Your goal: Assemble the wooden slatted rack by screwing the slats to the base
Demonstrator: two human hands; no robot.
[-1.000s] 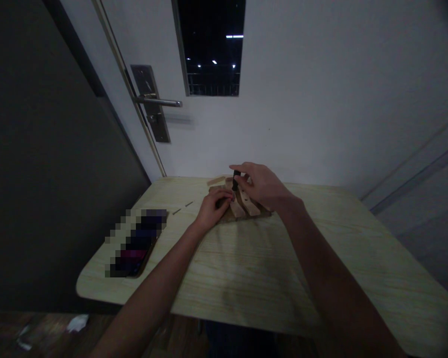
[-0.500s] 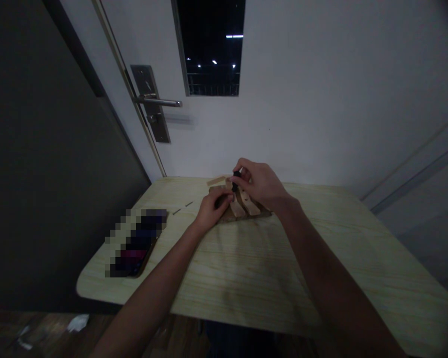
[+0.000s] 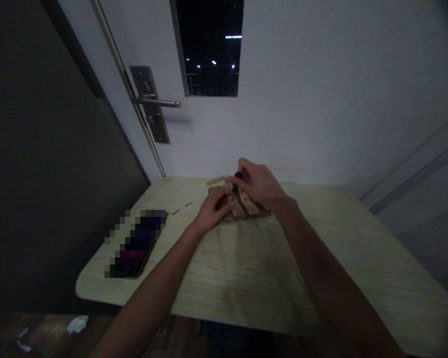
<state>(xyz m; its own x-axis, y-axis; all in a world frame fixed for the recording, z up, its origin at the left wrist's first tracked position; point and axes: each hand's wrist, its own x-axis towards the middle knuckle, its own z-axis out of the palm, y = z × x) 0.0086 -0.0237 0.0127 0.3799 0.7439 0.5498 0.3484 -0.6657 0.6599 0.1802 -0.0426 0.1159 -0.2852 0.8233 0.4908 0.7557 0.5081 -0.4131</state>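
Observation:
My right hand (image 3: 263,184) grips a short black-handled screwdriver (image 3: 235,188) between thumb and fingers, its tip pointing down at a pale wooden strip (image 3: 238,209). The thumb and forefinger of my left hand (image 3: 209,211) are on that strip, close around the tip; whether a screw is between them is too small to tell. Beside it lies a second pale strip (image 3: 251,208) with dark spots like holes or screw heads. Both strips rest on a brown wooden board (image 3: 264,213), partly covered by my hands.
Two screws or nails (image 3: 176,212) lie on the table (image 3: 246,278) left of my left hand. Further left is a pixelated, phone-like dark object (image 3: 144,248). A loose wooden stick (image 3: 215,181) sits behind the board, near a white door with a metal handle (image 3: 160,103).
The screwdriver's handle has tilted slightly to the right. My left thumb has slid a little down the strip, away from the forefinger. The board stays in place.

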